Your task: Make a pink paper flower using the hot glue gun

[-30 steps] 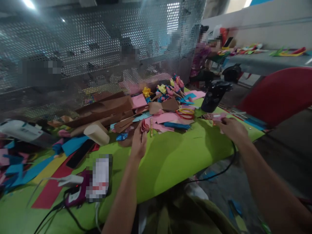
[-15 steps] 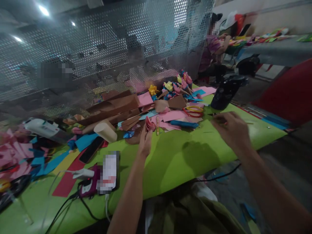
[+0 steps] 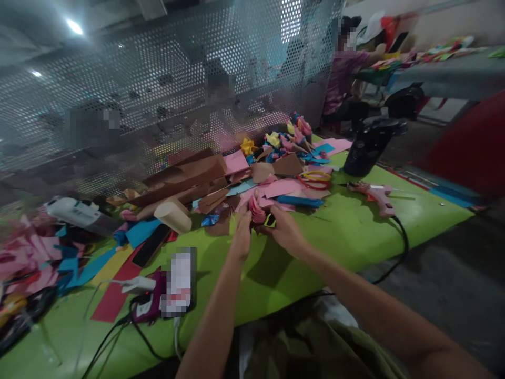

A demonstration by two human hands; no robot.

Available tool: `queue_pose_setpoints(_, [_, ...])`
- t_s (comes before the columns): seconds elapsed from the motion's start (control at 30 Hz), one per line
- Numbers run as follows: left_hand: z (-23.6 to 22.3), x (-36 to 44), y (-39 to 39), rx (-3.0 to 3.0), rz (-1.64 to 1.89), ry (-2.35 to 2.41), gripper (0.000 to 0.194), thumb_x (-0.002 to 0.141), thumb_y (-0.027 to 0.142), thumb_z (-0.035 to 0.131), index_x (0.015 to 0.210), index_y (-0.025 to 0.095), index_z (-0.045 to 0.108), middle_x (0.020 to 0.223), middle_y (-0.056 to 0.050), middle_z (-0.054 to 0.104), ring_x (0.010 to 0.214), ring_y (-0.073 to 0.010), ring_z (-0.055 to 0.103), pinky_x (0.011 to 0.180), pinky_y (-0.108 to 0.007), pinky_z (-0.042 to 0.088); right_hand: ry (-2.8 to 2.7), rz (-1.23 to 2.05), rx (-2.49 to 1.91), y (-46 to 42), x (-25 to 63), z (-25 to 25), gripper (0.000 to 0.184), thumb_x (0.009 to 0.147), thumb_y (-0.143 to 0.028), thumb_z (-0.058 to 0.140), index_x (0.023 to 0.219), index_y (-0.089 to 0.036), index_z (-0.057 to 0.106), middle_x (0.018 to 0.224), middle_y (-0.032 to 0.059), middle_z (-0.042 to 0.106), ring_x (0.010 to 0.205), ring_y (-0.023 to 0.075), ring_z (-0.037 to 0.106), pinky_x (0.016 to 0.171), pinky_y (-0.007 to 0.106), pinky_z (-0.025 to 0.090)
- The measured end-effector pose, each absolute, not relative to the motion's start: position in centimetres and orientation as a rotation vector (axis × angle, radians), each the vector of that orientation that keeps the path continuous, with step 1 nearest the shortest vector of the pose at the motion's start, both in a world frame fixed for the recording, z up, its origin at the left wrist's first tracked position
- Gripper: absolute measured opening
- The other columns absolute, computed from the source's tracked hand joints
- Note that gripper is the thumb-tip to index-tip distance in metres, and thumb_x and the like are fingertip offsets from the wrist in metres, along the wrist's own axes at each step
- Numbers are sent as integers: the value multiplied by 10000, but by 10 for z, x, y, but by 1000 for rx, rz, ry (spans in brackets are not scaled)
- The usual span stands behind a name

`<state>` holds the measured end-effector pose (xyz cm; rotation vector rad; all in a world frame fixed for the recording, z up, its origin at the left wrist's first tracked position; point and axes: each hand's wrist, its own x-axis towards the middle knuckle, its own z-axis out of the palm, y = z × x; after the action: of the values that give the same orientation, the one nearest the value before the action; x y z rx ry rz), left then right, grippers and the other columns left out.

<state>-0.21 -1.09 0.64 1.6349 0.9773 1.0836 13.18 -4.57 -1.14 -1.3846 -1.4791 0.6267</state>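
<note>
Both forearms are bare to the hands, no sleeves showing, and olive-green cloth trousers [image 3: 315,347] cover the lap below the lime-green desk [image 3: 347,237].

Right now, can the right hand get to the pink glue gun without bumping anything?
Probably yes. The right hand is at the pink paper flower, and the pink glue gun lies off to its right on the green table, with only bare tabletop between them.

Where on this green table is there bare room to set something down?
Bare green sheet lies between the right hand and the pink glue gun, and along the near edge right of the phone. Behind both hands, the paper pile is crowded.
</note>
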Motion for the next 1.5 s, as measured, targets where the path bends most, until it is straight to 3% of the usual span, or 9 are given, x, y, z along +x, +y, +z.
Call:
queue_pose_setpoints(0.1, [11,-2,-12,1661,1043,906,452,953,355,392,1378,258,511,1478,-64,521,1369,-212,478,1122,-387,418,-1401,689,-1318,-48,137,-13,300,736,-302,744,985,-209,605,931,34,669,807,202,610,727,329,487])
queue_pose_setpoints(0.23, [18,-6,-14,1799,1156,876,479,910,311,513,1383,272,444,1353,-86,574,1215,-201,569,1013,-359,483,-1296,792,-1245,-50,140,-15,371,750,-328,730,1067,-228,564,975,44,717,902,240,678,823,390,524])
queue_pose_setpoints(0.37, [27,-13,-18,2220,1218,978,309,876,224,563,1184,253,571,1181,-78,607,1131,-219,556,976,-374,459,-1275,820,-1184,-50,142,-16,405,773,-341,710,1116,-220,532,1012,71,725,947,251,701,868,419,531])
queue_pose_setpoints(0.47, [35,-16,-20,2453,1127,997,241,867,163,539,1083,240,614,1082,-69,612,1072,-228,548,957,-384,438,-1290,797,-1203,-50,143,-16,413,777,-337,703,1133,-222,529,1025,79,712,914,242,695,839,415,539])
queue_pose_setpoints(0.7, [36,-16,-21,2645,1039,1022,257,862,147,541,1092,240,611,1060,-66,612,1014,-234,543,913,-371,427,-1300,784,-1225,-53,143,-14,431,777,-275,668,1185,-225,536,1033,80,693,883,229,669,743,375,562])
queue_pose_setpoints(1.13, [37,-10,-27,2766,867,1084,183,897,181,550,1067,220,606,1015,-63,654,998,-247,558,889,-383,434,-1376,609,-1221,-53,143,-23,462,767,-144,609,1221,-218,568,1025,78,680,816,199,649,706,345,559])
queue_pose_setpoints(1.5, [36,-9,-28,2864,806,1170,118,949,213,515,1022,207,608,967,-58,664,957,-238,564,855,-373,401,-1448,460,-1198,-52,143,-25,411,808,-186,568,1216,-235,585,975,69,661,757,185,617,660,307,525])
